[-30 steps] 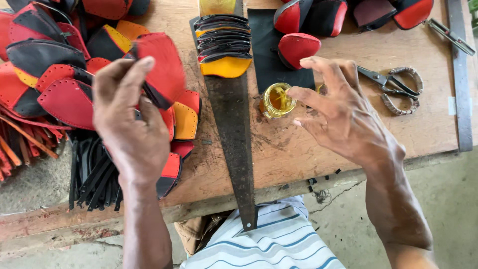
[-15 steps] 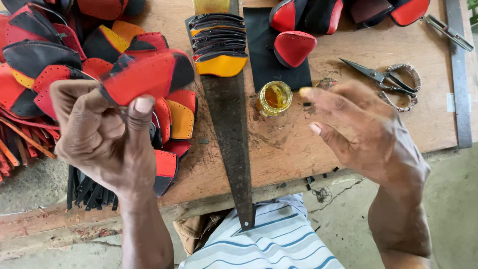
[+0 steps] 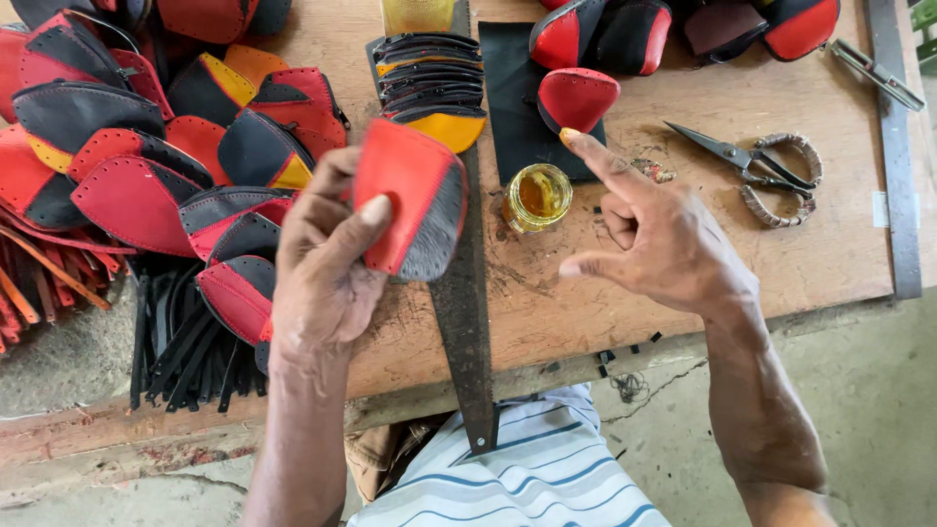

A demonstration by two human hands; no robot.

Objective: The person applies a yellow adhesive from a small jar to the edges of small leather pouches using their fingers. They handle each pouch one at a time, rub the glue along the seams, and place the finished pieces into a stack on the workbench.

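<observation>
The left hand (image 3: 322,273) pinches a red-and-black leather piece (image 3: 410,200) up off the counter (image 3: 586,303), face exposed for work. The right hand (image 3: 654,234) holds nothing, forefinger extended just beside the small jar of yellow glue (image 3: 537,195), apparently ready to dip.

Bare bench (image 3: 683,293) between glue jar (image 3: 537,197) and scissors (image 3: 766,166); leather pieces (image 3: 137,176) crowd left side.

red-black leather piece (image 3: 410,200) in left hand (image 3: 322,273)
</observation>
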